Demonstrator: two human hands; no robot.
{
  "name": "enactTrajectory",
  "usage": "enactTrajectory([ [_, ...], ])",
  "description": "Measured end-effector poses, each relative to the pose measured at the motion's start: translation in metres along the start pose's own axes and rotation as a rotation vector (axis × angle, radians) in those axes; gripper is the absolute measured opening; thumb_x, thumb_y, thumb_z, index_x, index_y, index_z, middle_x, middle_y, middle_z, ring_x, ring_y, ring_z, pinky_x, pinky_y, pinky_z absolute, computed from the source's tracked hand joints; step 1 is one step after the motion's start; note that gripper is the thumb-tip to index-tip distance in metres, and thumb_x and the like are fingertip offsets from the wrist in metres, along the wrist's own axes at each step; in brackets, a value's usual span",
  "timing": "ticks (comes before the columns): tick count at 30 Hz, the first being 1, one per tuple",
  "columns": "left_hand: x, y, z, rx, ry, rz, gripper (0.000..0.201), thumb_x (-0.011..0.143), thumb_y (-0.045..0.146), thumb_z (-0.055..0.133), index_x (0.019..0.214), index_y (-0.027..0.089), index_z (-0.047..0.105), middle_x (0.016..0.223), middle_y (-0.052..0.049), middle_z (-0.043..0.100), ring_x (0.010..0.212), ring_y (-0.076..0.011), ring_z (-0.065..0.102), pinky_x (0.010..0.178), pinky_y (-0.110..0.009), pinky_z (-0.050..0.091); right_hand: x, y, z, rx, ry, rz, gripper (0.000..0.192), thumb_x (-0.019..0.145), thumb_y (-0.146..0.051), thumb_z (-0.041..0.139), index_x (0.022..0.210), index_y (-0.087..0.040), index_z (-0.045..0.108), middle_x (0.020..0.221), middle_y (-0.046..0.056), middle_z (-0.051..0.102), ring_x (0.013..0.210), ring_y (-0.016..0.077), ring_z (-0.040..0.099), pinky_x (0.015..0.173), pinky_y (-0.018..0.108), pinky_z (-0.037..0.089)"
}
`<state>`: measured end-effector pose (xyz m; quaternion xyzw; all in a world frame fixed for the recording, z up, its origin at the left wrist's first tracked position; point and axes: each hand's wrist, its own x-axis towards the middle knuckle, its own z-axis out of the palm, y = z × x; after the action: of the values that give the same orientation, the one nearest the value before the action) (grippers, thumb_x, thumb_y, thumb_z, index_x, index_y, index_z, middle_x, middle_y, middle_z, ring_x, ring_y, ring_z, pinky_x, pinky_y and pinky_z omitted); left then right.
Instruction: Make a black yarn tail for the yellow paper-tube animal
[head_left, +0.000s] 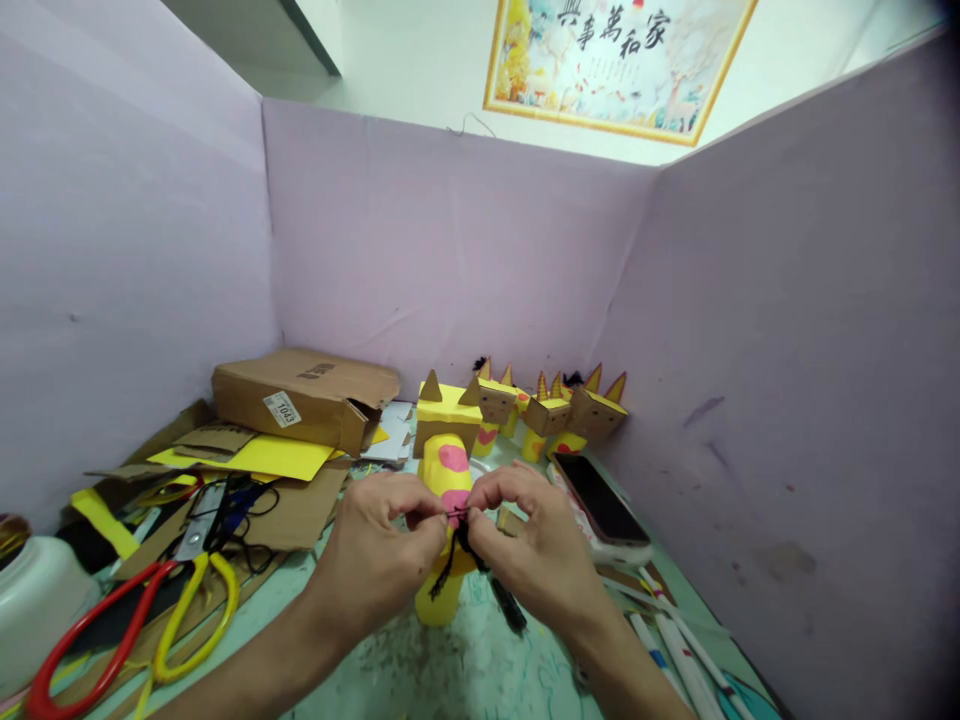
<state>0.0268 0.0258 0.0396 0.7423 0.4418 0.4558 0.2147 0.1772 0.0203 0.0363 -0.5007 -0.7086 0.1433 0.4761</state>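
Note:
In the middle of the head view lies a yellow paper animal figure (442, 455) with pink spots and a boxy cardboard head with two brown ears. Over its near end, my left hand (386, 535) and my right hand (532, 545) meet, each with thumb and forefinger pinched. Between the fingertips runs a thin dark strand of yarn (456, 513). Below them a black yarn tuft (448, 568) hangs against the yellow body. A black pen-like object (510, 608) lies on the table beside my right hand.
Red-and-yellow scissors (196, 530) lie on cardboard scraps at left, near a white jar (45, 590). Behind stand a cardboard box (300, 390) and several similar animal figures (592, 410). At right are a phone (600, 500) and several white pens (679, 650). Lilac partitions (465, 250) enclose the table.

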Motion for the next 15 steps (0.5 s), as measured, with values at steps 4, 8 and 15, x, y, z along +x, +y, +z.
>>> enactTrajectory([
  [4, 0.003, 0.001, -0.002, 0.002, -0.042, -0.086, 0.018, 0.064, 0.019, 0.05, 0.047, 0.017, 0.057, 0.052, 0.001, 0.06, 0.055, -0.0145, 0.053, 0.058, -0.026, 0.038, 0.002, -0.002, 0.0, 0.127, -0.027, 0.155, 0.009, 0.063, -0.021, 0.051, 0.058, -0.019, 0.059, 0.062, 0.001, 0.061, 0.065, 0.019, 0.055, 0.068, 0.034, 0.042],
  [8, 0.002, 0.007, -0.007, -0.038, -0.052, -0.12, 0.017, 0.061, 0.023, 0.051, 0.047, 0.017, 0.058, 0.053, 0.001, 0.06, 0.057, -0.0146, 0.054, 0.059, -0.025, 0.039, 0.002, -0.002, -0.001, 0.192, -0.055, 0.201, 0.013, 0.068, -0.026, 0.055, 0.07, -0.018, 0.065, 0.068, 0.002, 0.064, 0.067, 0.0181, 0.056, 0.066, 0.031, 0.043],
  [15, 0.0, 0.007, -0.009, 0.003, -0.032, -0.136, 0.016, 0.062, 0.023, 0.049, 0.047, 0.017, 0.054, 0.051, 0.0, 0.058, 0.056, -0.0152, 0.052, 0.057, -0.026, 0.038, -0.002, -0.006, -0.014, 0.088, 0.033, 0.039, 0.008, 0.071, -0.026, 0.061, 0.07, -0.02, 0.066, 0.072, 0.001, 0.065, 0.069, 0.0179, 0.055, 0.068, 0.033, 0.043],
])
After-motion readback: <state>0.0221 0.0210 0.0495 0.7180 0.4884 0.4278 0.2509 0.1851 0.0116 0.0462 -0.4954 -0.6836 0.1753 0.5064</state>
